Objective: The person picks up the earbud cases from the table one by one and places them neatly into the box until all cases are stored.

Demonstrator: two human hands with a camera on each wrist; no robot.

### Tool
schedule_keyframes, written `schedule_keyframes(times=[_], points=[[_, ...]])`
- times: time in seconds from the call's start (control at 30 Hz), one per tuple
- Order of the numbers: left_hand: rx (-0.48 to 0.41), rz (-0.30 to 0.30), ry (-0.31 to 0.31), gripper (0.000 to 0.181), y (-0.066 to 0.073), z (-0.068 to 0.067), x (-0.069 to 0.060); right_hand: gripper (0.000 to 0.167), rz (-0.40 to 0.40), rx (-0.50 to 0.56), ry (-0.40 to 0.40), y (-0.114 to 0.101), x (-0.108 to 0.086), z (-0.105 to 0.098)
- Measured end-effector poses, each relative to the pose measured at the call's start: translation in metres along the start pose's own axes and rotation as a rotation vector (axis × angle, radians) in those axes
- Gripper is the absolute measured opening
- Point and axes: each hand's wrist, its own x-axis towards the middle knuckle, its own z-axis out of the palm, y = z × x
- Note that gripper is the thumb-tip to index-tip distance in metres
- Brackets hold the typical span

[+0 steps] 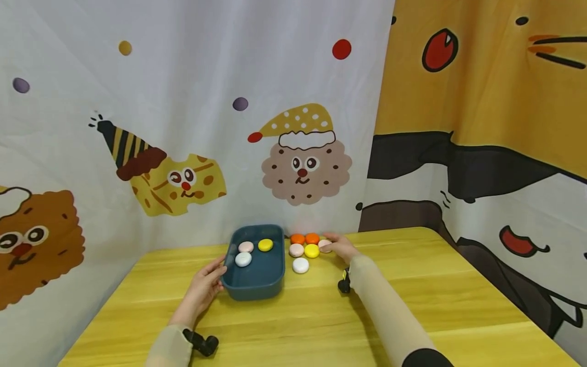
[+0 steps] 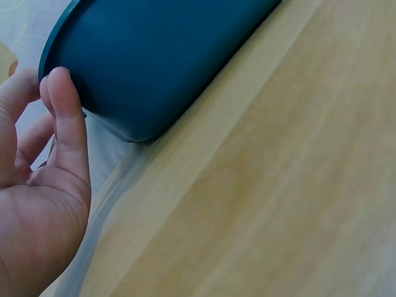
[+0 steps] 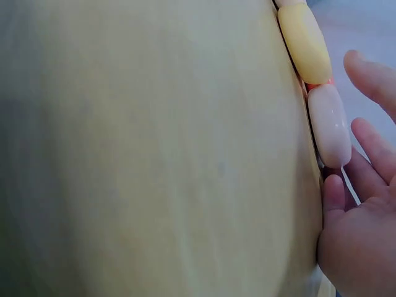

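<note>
In the head view, my left hand (image 1: pixel 202 291) grips the left wall of the dark blue container (image 1: pixel 254 292). The left wrist view has its thumb and fingers (image 2: pixel 67 102) meeting at the container's rim. Inside lie a pale pink disc (image 1: pixel 245 246), a white disc (image 1: pixel 243 259) and a yellow disc (image 1: pixel 265 245). On the right, my right hand (image 1: pixel 341 246) reaches around a pale pink disc (image 1: pixel 324 245), which stays on the table. In the right wrist view its fingers are spread beside that disc (image 3: pixel 330 125), the upper finger apart from it.
Close to the container's right side are two orange discs (image 1: pixel 297 238) (image 1: pixel 312 238), another pale pink disc (image 1: pixel 296 250), a yellow disc (image 1: pixel 312 251) and a white disc (image 1: pixel 300 265). A patterned curtain (image 1: pixel 197 122) hangs behind the wooden table (image 1: pixel 293 331).
</note>
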Motion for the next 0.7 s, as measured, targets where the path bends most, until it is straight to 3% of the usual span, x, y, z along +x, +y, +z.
schedule_keyframes(times=[0.7], points=[[0.010,-0.002,-0.024,0.058,0.0037,-0.0014,0.0000,0.060,0.004,-0.062,0.089,0.0008,0.0045,0.0076]])
